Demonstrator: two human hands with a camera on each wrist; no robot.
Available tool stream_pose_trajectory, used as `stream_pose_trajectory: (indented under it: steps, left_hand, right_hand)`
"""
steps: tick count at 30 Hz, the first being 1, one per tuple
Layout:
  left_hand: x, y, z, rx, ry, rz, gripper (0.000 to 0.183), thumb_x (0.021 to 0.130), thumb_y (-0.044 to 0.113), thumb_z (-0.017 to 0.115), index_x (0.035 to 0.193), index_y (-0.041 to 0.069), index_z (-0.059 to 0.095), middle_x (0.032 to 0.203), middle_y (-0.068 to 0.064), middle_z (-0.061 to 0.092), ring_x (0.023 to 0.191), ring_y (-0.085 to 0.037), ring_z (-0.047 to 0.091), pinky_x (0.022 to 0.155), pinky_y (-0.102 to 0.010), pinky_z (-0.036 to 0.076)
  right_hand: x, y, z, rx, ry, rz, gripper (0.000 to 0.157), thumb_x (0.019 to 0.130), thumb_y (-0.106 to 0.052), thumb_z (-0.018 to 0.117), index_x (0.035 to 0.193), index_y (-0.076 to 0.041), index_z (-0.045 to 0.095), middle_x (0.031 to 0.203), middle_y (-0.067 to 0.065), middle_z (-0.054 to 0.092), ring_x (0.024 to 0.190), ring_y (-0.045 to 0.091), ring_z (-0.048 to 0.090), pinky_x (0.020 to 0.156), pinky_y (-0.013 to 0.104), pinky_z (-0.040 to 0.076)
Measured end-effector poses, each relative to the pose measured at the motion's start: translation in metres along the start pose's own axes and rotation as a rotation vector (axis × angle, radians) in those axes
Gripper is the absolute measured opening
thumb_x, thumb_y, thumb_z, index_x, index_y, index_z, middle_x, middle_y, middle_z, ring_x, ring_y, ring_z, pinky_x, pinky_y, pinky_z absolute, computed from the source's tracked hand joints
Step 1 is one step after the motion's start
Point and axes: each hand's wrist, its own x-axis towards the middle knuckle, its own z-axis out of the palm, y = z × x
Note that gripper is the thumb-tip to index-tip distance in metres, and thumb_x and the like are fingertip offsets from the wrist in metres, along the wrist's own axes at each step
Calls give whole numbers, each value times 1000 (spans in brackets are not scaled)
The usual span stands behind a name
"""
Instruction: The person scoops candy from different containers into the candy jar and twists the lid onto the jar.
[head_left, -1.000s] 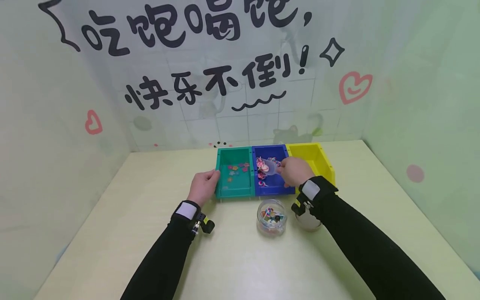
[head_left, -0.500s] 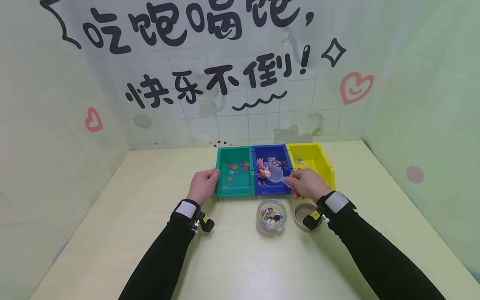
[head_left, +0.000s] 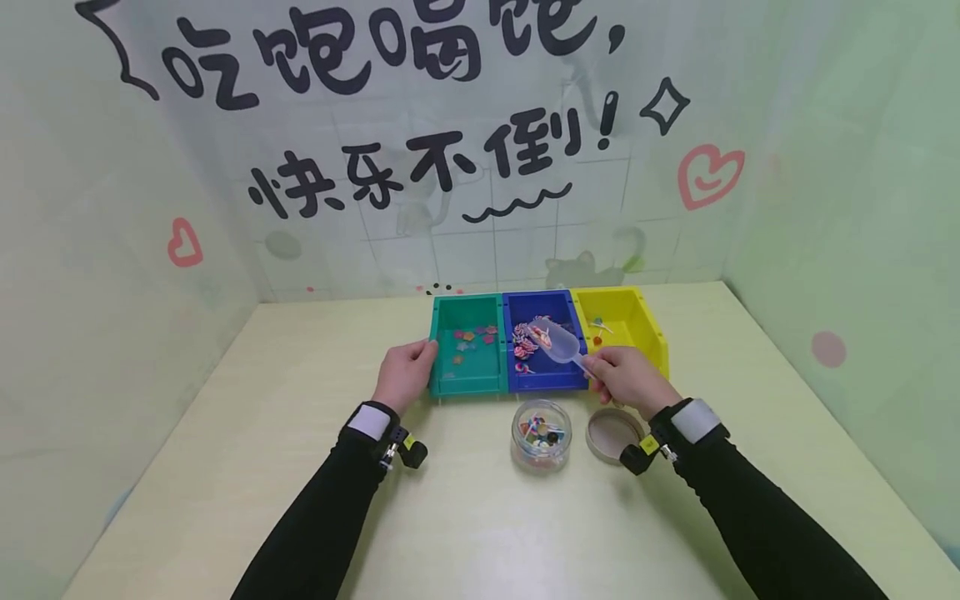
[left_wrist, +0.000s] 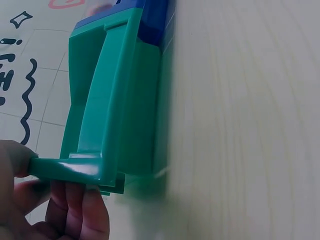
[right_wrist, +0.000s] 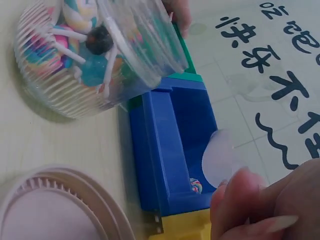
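My right hand pinches the handle of a translucent scoop over the blue bin. A few small pink-and-white pieces lie in the scoop's bowl. Swirled candy-like pieces are heaped along the bin's left side. At the far left of the joined bins, my left hand grips the side wall of the green bin, thumb on the inner side and fingers outside. Flat coloured pieces are scattered in that bin. The scoop partly hides the blue bin's contents.
A yellow bin with a few lollipop-like pieces adjoins on the right. In front stands an uncovered clear jar holding mixed candy-like pieces. Its round lid-like disc lies beside it, below my right hand. A printed cloth hangs behind the table.
My right hand has drawn back to the right and towards me, lifting the scoop from the heap in the blue bin. The left hand stays on the green bin.
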Motion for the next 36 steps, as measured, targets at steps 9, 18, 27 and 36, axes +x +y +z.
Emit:
stream_pose_trajectory:
  steps: [9,18,27,36]
  left_hand:
    - [-1,-2,0,-48,46,-42,48,114,43,55,139,8,75,120,-12,72,109,-27,58,85,-34,48]
    - [-16,14,-4,-130,209,52,45,113,41,60,139,7,72,121,-15,70,109,-28,59,84,-33,49]
    - [-33,23,-4,-198,136,139,42,114,40,62,140,9,72,124,-13,73,106,-26,69,88,-30,56]
    - [-47,23,0,-236,20,171,38,113,36,63,139,10,72,123,-17,73,119,-40,71,85,-29,61]
  right_hand:
    - [-11,0,-12,-8,31,36,44,118,-39,49,122,1,67,85,5,58,81,25,59,64,27,42]
    - [-22,-3,-19,-41,139,-21,54,118,-49,43,117,0,65,75,5,56,81,30,58,67,33,39]
    - [-32,-5,-27,1,201,-79,53,118,-50,42,105,-2,63,72,3,52,74,27,54,67,33,44]
    - [-46,-10,-39,68,251,-128,54,117,-52,44,100,-3,60,72,2,52,72,26,55,64,32,45]
